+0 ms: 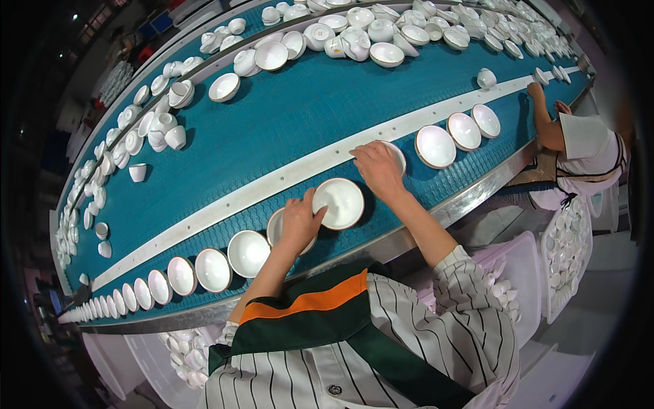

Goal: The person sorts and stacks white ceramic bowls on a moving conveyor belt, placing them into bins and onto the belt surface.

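A white bowl with a brown rim point(343, 202) is on the narrow near lane of the teal conveyor belt point(286, 122). My left hand point(300, 220) grips this bowl by its left rim, thumb over the inside. Behind my left wrist sits another white bowl point(276, 227), partly hidden. My right hand point(379, 166) is over a farther bowl point(398, 156), covering most of it; its thumb is hidden, so the grip is unclear. A row of matching bowls point(213, 270) runs to the left, and several more point(436, 146) lie to the right.
A white divider strip point(255, 189) splits the belt. Heaped bowls and cups point(357, 36) lie across its far side. A metal edge point(368, 250) borders my side. Tubs of crockery point(531, 286) stand below. Another person point(582, 138) reaches over the belt at the right.
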{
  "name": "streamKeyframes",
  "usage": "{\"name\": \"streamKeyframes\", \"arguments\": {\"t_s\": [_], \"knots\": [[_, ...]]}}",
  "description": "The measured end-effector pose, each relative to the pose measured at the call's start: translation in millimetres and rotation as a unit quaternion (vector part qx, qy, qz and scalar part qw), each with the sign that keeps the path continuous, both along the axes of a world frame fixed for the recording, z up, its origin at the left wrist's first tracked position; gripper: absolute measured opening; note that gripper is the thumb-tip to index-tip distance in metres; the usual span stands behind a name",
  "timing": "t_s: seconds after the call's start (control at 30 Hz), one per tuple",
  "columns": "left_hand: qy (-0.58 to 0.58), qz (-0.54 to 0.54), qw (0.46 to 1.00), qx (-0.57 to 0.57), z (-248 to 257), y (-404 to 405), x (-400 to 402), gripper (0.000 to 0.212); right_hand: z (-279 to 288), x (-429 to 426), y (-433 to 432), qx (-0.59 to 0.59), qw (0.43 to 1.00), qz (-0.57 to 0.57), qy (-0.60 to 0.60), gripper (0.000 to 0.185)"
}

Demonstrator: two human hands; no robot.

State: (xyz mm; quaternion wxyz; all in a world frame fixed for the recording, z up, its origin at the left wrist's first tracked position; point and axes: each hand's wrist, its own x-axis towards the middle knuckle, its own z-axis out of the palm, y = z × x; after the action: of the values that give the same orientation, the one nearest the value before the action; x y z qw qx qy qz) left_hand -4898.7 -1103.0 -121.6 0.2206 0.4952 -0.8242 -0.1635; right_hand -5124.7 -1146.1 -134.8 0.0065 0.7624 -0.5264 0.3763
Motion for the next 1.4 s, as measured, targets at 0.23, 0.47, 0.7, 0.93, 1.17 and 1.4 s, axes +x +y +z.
{"name": "streamKeyframes", "arguments": {"t_s": [0.23,0.47,0.7,0.93,1.17,1.4], "knots": [[-0.119,0.032,0.987,0.106,-2,-11,-17,0.032,11,-39,14,0.083,0.993,-0.028,0.083,0.029],[0.043,-0.082,0.995,-0.028,6,-13,-87,0.037,25,-81,39,0.082,0.994,-0.022,-0.065,0.035],[-0.12,-0.008,0.991,0.058,5,-17,-110,0.02,11,-125,67,0.1,0.994,-0.038,0.027,0.018],[0.031,-0.005,0.999,-0.008,9,-19,-145,0.035,31,-160,59,0.1,0.987,-0.062,-0.113,0.029],[0.062,-0.038,0.996,0.049,0,-27,-202,0.037,13,-247,10,0.133,0.955,-0.25,0.089,0.061],[0.005,-0.002,0.994,0.108,-8,-35,-207,0.039,-1,-254,23,0.137,0.96,-0.17,0.176,0.053]]}}
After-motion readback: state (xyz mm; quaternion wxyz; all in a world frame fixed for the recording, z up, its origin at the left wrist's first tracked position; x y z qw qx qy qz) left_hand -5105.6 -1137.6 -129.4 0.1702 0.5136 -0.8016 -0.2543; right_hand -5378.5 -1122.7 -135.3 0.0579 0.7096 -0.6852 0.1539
